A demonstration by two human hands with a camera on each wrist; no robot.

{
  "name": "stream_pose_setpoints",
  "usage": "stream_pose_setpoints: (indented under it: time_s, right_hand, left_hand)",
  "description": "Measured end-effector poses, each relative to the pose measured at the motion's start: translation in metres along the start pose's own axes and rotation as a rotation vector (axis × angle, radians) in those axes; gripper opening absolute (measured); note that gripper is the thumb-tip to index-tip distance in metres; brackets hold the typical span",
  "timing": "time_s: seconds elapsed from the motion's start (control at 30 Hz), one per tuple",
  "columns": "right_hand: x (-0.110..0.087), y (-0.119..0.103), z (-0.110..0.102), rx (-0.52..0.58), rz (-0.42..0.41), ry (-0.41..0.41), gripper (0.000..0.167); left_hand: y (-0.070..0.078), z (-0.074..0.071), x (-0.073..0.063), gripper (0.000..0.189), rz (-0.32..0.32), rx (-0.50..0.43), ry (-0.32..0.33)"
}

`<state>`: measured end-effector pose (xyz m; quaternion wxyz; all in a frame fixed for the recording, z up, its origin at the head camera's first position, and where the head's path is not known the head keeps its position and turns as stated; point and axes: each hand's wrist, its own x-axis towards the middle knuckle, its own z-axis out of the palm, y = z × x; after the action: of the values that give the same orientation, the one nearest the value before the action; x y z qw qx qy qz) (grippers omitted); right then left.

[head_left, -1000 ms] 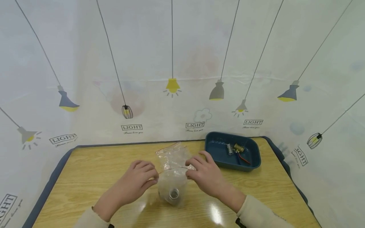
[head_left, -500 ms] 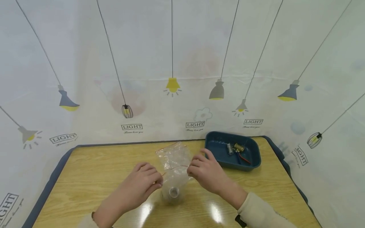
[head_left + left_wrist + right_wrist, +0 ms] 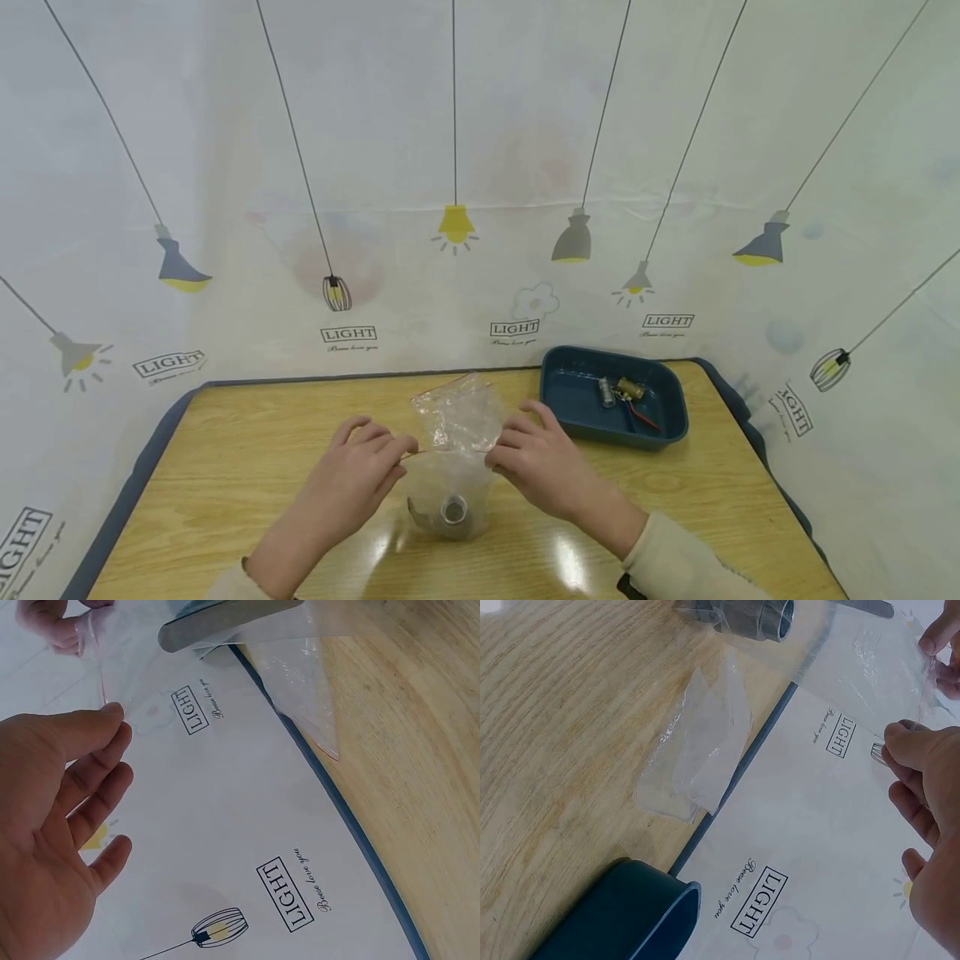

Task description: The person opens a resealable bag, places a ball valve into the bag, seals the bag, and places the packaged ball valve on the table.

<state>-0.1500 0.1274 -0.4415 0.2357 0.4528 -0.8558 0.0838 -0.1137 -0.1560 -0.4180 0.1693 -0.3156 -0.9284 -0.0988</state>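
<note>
A clear zip bag (image 3: 442, 475) with a thin red line along its top edge hangs between my hands. Inside it is a metal pipe fitting (image 3: 453, 510) with a round open end; a flat grey bar (image 3: 232, 622) beside it looks like its lever. My left hand (image 3: 352, 479) pinches the bag's left top corner between thumb and forefinger. At the opposite corner, my right hand (image 3: 543, 467) pinches the edge the same way, its other fingers loosely bent. Whether the bag's bottom touches the table cannot be seen.
Behind the held bag, another clear bag (image 3: 459, 408) lies on the wooden table (image 3: 247, 450). A dark blue tray (image 3: 600, 432) at the back right holds a clear-wrapped piece (image 3: 606, 392), a brass-coloured fitting (image 3: 630, 388) and a red-handled piece (image 3: 645, 417). Printed cloth walls (image 3: 420, 292) enclose the table.
My left hand first moved inward, bowing the bag's top edge, then back outward to the left. The edge is now nearly straight, and the bag with the fitting has shifted slightly left.
</note>
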Motion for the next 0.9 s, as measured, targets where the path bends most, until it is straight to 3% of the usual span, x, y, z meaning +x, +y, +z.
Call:
stream_pose_setpoints:
  time_s: [0.37,0.6,0.73,0.9]
  right_hand:
    - [0.001,-0.002,-0.001,0.015,0.004,0.004,0.005]
    - [0.000,-0.002,0.000,-0.004,0.023,0.015,0.005]
    - [0.000,-0.003,0.000,0.013,0.047,0.024,0.005]
    - [0.004,-0.012,0.002,0.040,0.074,0.050,0.017]
  left_hand:
    - [-0.003,0.005,-0.002,0.025,-0.043,0.064,0.093]
    - [0.000,0.010,-0.002,0.014,-0.132,0.023,0.121]
    - [0.001,0.012,-0.002,0.017,-0.150,0.021,0.147]
    - [0.002,0.014,-0.002,0.018,-0.156,-0.006,0.162]
